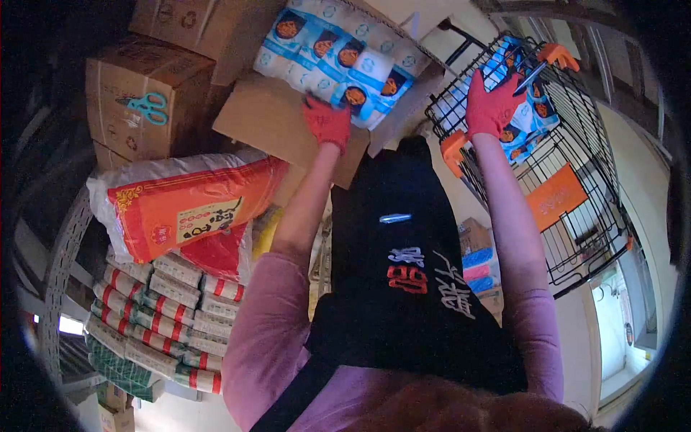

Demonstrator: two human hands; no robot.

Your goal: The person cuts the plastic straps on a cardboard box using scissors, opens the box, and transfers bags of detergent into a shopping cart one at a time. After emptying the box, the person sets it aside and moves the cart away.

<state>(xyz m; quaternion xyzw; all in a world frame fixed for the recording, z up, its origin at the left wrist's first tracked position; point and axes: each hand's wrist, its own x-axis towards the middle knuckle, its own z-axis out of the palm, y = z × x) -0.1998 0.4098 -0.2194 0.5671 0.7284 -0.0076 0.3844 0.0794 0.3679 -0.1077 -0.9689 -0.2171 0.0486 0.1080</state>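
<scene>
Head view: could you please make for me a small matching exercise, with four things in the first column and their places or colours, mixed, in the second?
Column one:
1. Scissors
2. Apron
3. Left hand
4. Right hand

Column two:
A. At the wire cart
B. Black, with lettering
C. At the open carton of blue-and-white packets
D. Teal

Right pairs: 1-D, 2-B, 3-C, 4-A.

From here, the left hand (329, 124) in its red glove is at packets (324, 47) in an open box (255, 115); the right hand (493, 106) spreads over a loaded wire basket (558, 191).
</scene>
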